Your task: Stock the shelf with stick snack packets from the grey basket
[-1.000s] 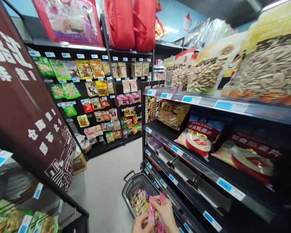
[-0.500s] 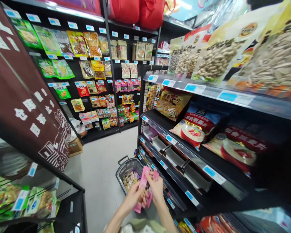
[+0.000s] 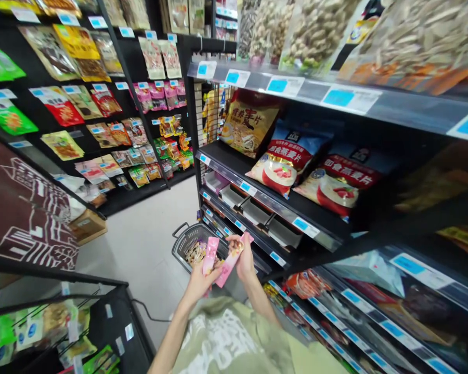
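Observation:
Two long pink snack packets are between my hands, low in the middle of the view. My left hand point(image 3: 202, 279) is closed round the lower end of one pink packet point(image 3: 211, 250), which stands nearly upright. A second pink packet point(image 3: 226, 271) slants up to the right, and my right hand point(image 3: 245, 261) grips its upper part; the left fingertips touch its lower part. Just beyond my hands, the grey shopping basket point(image 3: 178, 253) holds several small wrapped snacks point(image 3: 195, 252), partly hidden behind the packets.
Close on my right is a black shelf unit point(image 3: 226, 162) with oatmeal bags point(image 3: 283, 161), nut bags point(image 3: 320, 34) and grey trays point(image 3: 283, 232). Hanging snack bags point(image 3: 101, 98) line the back wall. A lower rack point(image 3: 113, 291) and a cable point(image 3: 148, 311) are on the left.
The view has tilted down and swung right. The pink packets, bunched together before, are now spread apart, one in each hand.

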Action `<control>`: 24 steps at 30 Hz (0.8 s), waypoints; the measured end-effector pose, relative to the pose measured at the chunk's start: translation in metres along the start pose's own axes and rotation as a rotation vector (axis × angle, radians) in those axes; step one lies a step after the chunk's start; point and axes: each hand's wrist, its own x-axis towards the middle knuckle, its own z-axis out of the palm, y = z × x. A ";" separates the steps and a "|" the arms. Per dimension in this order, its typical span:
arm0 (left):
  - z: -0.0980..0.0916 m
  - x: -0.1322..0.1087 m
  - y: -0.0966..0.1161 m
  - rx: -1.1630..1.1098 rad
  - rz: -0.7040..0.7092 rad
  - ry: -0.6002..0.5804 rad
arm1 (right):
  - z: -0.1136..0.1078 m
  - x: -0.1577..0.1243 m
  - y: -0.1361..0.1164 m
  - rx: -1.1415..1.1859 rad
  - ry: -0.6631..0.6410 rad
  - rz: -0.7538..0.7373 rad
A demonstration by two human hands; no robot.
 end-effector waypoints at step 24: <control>-0.013 0.005 0.021 -0.115 0.011 0.148 | -0.034 -0.050 0.057 -0.297 -0.286 0.210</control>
